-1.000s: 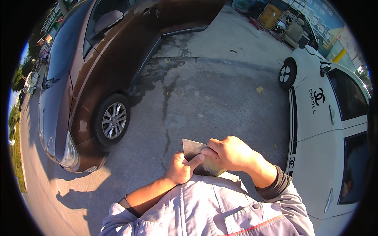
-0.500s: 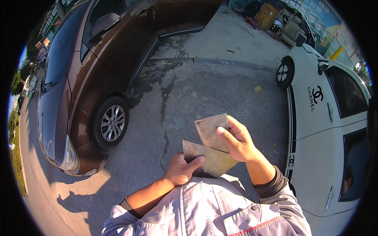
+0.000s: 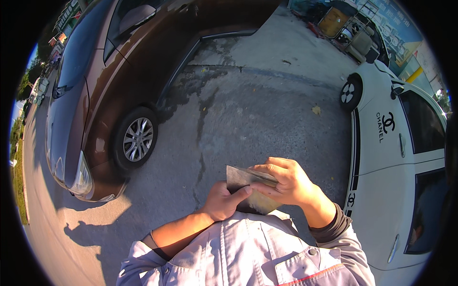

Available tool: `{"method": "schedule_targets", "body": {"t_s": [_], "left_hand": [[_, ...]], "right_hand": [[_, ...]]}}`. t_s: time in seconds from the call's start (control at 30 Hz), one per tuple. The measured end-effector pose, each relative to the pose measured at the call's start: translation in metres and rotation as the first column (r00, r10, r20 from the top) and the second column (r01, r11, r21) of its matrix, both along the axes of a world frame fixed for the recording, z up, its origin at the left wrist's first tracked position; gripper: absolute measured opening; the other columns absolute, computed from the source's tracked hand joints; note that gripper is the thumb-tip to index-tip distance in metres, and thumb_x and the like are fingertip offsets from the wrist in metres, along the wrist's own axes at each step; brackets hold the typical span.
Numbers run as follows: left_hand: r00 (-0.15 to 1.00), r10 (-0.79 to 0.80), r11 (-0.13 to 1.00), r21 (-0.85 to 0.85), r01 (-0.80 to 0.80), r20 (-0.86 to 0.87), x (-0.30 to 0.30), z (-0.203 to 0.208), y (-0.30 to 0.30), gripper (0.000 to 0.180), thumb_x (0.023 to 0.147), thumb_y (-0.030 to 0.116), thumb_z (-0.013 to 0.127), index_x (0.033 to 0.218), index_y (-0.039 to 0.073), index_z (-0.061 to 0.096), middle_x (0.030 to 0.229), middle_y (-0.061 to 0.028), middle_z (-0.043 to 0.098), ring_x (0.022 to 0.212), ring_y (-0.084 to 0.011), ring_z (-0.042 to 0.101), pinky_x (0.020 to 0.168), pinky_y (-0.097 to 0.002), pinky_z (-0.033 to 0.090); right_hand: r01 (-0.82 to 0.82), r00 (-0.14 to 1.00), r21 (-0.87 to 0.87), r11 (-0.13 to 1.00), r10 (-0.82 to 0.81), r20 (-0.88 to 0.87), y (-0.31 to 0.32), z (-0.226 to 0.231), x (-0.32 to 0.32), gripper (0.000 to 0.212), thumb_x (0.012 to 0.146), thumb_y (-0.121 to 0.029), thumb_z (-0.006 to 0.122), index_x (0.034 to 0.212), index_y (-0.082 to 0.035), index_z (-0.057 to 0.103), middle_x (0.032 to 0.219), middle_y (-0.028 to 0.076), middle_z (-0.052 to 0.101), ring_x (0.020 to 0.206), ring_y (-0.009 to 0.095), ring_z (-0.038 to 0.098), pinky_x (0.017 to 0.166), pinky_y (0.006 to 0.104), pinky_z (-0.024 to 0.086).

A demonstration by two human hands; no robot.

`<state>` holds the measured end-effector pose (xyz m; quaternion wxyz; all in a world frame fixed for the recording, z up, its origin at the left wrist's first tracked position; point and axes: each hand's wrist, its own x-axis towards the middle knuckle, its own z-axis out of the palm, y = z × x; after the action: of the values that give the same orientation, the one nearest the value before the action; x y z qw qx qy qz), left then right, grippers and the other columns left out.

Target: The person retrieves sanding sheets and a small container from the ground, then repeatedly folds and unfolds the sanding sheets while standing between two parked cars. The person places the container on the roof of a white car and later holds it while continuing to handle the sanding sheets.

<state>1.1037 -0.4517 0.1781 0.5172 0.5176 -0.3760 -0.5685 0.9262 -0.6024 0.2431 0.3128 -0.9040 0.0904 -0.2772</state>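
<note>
In front of my jacket, my left hand (image 3: 222,202) grips a thin rectangular putty spreader (image 3: 238,177), its thumb lying along the upper face. This plate is grey, with a yellowish smear low on its face. My right hand (image 3: 296,185) pinches a second grey putty spreader (image 3: 265,177), now tipped so that mostly its edge shows. The second plate lies against or just over the first; whether they touch I cannot tell. Fingers of my right hand hide part of both plates.
A brown car (image 3: 102,138) stands at the left, its front wheel (image 3: 138,139) towards me. Along the right is a white car (image 3: 381,190). Concrete ground (image 3: 257,114) with dark stains lies between them. An old seat (image 3: 360,45) and other clutter stand at the back right.
The right-hand spreader has come down and tilted from face-on to nearly edge-on over the left one. My right hand has lowered and turned with it. My left hand has shifted slightly right.
</note>
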Motion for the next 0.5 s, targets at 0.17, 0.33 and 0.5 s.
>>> {"method": "schedule_targets", "body": {"t_s": [0.17, 0.33, 0.5], "left_hand": [[0.985, 0.033, 0.999, 0.010, -0.032, -0.167, -0.0018, -0.0004, 0.0016, 0.023, 0.103, 0.017, 0.073, 0.117, -0.001, 0.072, 0.110, -0.0010, 0.072, 0.101, -0.0094, 0.063, 0.089, -0.0291, 0.051], [0.978, 0.055, 0.998, 0.031, -0.050, -0.201, -0.0037, -0.0027, 0.0047, 0.023, 0.102, 0.016, 0.073, 0.118, -0.001, 0.072, 0.112, -0.0032, 0.072, 0.103, -0.0110, 0.065, 0.090, -0.0302, 0.051], [0.966, 0.063, 0.998, 0.046, -0.053, -0.252, -0.0032, -0.0030, 0.0046, 0.024, 0.101, 0.014, 0.073, 0.119, -0.002, 0.073, 0.115, -0.0068, 0.074, 0.107, -0.0132, 0.066, 0.093, -0.0315, 0.052]], "right_hand": [[-0.026, 0.998, -0.071, 0.997, 0.023, -0.051, 0.0006, 0.0019, -0.0008, 0.039, 0.080, -0.016, 0.087, 0.115, -0.003, 0.076, 0.074, 0.006, 0.058, 0.065, 0.025, 0.063, 0.059, 0.0388, 0.054], [-0.040, 0.995, -0.118, 0.992, 0.028, -0.097, 0.0023, 0.0040, -0.0018, 0.037, 0.082, -0.017, 0.086, 0.115, -0.002, 0.076, 0.072, 0.006, 0.056, 0.063, 0.025, 0.063, 0.059, 0.0385, 0.054], [-0.055, 0.984, -0.127, 0.990, 0.032, -0.177, 0.0015, 0.0074, -0.0046, 0.034, 0.086, -0.018, 0.083, 0.114, -0.001, 0.076, 0.075, 0.008, 0.061, 0.066, 0.027, 0.066, 0.061, 0.0393, 0.056]]}}
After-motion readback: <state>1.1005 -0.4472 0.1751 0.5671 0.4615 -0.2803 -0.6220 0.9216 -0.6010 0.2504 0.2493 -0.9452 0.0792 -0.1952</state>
